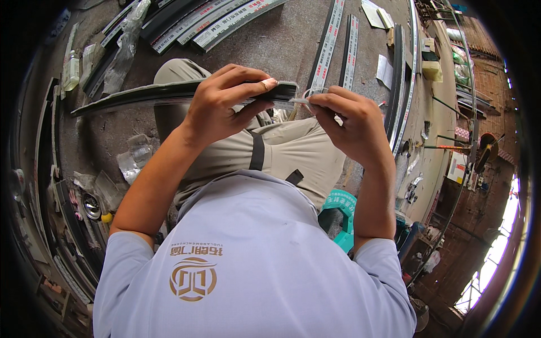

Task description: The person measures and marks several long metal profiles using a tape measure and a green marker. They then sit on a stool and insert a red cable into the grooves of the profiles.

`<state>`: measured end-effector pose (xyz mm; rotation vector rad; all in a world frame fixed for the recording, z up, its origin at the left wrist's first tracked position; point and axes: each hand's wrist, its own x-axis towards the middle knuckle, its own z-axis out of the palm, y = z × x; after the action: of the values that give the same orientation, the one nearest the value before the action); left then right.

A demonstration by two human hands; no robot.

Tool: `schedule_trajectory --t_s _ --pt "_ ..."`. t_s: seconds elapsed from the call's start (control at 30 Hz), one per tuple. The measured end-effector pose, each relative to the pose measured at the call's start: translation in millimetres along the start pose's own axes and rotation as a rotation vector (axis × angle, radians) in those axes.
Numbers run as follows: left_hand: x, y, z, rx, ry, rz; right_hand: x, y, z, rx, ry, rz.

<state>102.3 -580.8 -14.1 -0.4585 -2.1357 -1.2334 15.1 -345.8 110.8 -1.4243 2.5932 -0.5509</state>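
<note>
A long dark frame profile (141, 96) lies crosswise above my lap, its far end reaching out to the left. My left hand (225, 101) is closed around it near its right end, thumb and fingers pinching from both sides. Just off that end, my right hand (352, 118) pinches a thin pale sealing strip (301, 101) between thumb and fingers. A fine loop of the strip curves up by the fingertips. The strip's tip meets the profile's end, though whether it sits inside a groove is too small to tell.
A teal reel (347, 204) stands beside my right hip. Labelled profiles (225, 25) lie ahead, with more (349, 53) to the right. A clear bottle (71, 72) and plastic wrapping (121, 50) are at the far left. A long workbench (434, 121) edges the right side.
</note>
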Motion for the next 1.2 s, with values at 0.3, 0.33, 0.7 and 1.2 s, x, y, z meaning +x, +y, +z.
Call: schedule_trajectory --t_s 0.3,0.33,0.7,1.2 --pt "0.7 2.4 -0.7 0.086 -0.047 0.034 9.2 -6.2 0.3 0.002 -0.02 0.021" --pt "0.2 2.0 0.3 0.105 -0.049 0.05 9.4 -7.1 0.6 -0.003 -0.024 0.026" --pt "-3.3 -3.3 2.5 0.155 -0.053 0.142 -0.3 4.4 -20.9 0.162 -0.155 0.125" --pt "-5.2 -5.1 6.9 0.154 -0.019 0.114 -10.4 41.9 -57.0 0.468 -0.376 0.389"
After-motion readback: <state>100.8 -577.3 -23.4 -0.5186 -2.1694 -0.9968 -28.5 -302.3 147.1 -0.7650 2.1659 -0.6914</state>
